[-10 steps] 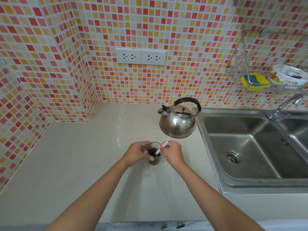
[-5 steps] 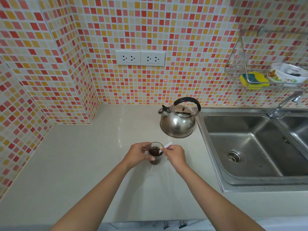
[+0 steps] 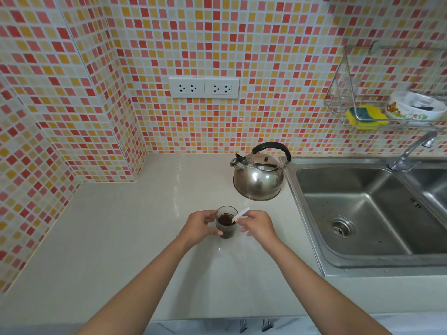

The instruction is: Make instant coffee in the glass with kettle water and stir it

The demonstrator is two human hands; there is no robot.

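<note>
Your left hand (image 3: pixel 198 226) is wrapping its fingers round the glass (image 3: pixel 227 222), which is standing on the counter (image 3: pixel 116 238) nearer its front edge, dark coffee filling its lower part. Your right hand (image 3: pixel 260 226) is pinching a white stirrer (image 3: pixel 239 215) whose tip is dipping into the coffee. The steel kettle (image 3: pixel 260 175) is sitting behind the glass, just beside the sink (image 3: pixel 362 213) rim. Compared with half a second ago, the stirrer is leaning lower and more to the right.
</note>
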